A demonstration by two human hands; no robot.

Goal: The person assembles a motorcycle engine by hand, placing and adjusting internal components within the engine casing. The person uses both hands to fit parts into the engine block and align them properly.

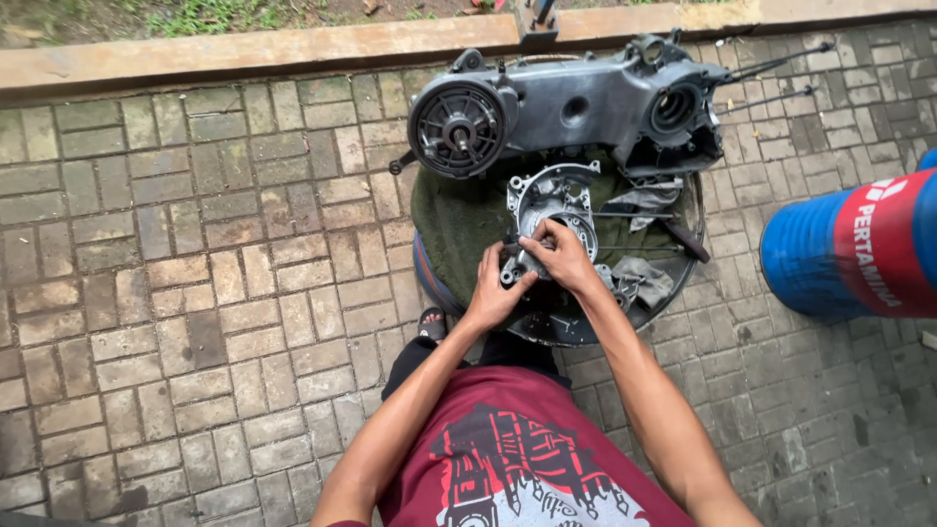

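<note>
I held the small aluminium engine cover [549,210] at its near end with both hands, over the dark green cloth [459,220] spread on the round drum top [683,278] that served as a bench. My left hand [495,293] was closed around the lower near corner of the casting from below and from the left, fingers wrapped on its boss; my right hand [561,256] lay over the same corner from the right, thumb and fingers pinched narrow on the edge. Whether a fastener or tool sat under those fingertips I could not tell. The cover's long axis ran away from my grip, up and slightly right, toward the large scooter crankcase [576,107], which lay crosswise at the far edge of the drum top, its finned round fan end to the left. The cover's round opening therefore lay beyond both hands, not between them. Both hands were about equally near the part, the left slightly lower. Grey rags [639,278] and a dark-handled tool [683,239] lay just to the right of my right hand; a blue barrel [830,254] stood well apart on the paving.
</note>
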